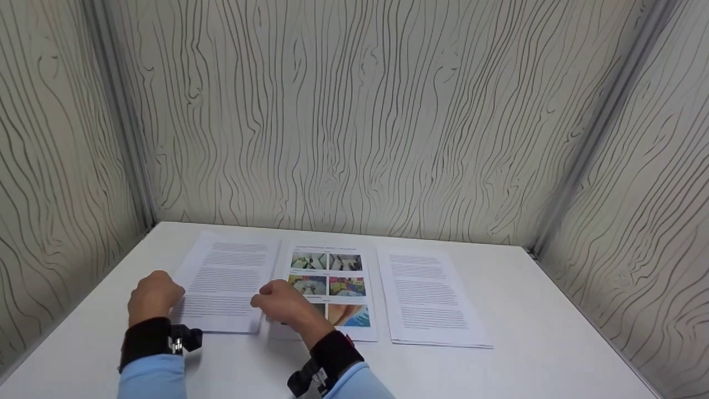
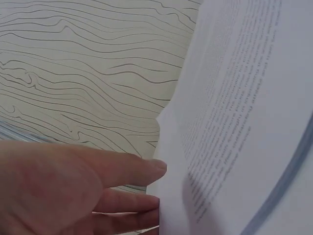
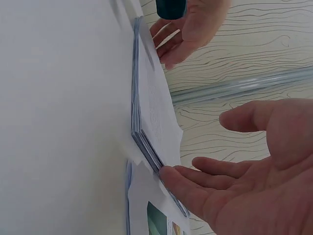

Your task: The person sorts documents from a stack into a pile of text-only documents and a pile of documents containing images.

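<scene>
A thick stack of printed paper sheets (image 1: 228, 277) lies on the left part of the white table, with a few sheets slightly out of line along its edges. My left hand (image 1: 154, 296) is at the stack's left edge. In the left wrist view its thumb and straight fingertips (image 2: 152, 203) touch the side of the sheets. Along the stack's right edge is my right hand (image 1: 288, 305). The right wrist view shows its palm turned toward the stack, fingers extended, with a fingertip (image 3: 171, 177) at the edge and the thumb raised apart.
A sheet stack with colour pictures (image 1: 332, 334) lies close to the right of the first stack, partly under my right forearm. Farther right is another stack of text pages (image 1: 432, 299). Wood-grain patterned panels (image 1: 332, 122) enclose the table (image 1: 543, 332) at the back and sides.
</scene>
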A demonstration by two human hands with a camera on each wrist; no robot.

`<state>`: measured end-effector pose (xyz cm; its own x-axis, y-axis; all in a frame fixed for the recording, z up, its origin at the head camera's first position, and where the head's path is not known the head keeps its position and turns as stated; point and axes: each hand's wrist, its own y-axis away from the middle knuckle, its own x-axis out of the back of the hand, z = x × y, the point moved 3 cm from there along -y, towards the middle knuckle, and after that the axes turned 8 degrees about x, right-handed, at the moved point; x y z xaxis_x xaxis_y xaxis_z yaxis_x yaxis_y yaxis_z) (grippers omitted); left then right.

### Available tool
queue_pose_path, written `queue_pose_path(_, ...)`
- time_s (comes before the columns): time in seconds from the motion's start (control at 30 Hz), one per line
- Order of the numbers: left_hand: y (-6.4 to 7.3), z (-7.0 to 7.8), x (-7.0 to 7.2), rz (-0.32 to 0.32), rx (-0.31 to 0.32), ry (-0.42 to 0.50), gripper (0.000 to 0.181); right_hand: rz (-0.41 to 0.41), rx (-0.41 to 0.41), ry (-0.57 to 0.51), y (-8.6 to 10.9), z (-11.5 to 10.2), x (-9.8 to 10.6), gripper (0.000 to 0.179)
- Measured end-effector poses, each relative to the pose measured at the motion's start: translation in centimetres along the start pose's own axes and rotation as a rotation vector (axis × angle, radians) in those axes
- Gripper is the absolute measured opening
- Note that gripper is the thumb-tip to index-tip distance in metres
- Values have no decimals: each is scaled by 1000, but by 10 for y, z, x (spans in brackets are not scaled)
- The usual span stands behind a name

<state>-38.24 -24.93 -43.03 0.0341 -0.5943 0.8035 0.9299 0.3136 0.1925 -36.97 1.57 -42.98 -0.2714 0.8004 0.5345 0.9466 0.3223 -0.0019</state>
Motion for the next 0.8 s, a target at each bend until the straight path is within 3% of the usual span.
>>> queue_pose_path(0.2, 1, -2, 1, 15, 30, 14, 39, 10, -21, -2, 0, -2, -5, 46)
queue_pose_path(0.53, 5, 6, 9, 45, 37, 2, 36, -34, 16, 204, 2, -9, -10, 42)
queue_pose_path(0.8, 3, 10, 15, 61, 36, -3, 41, -73, 41, 268, 4, -12, -10, 39)
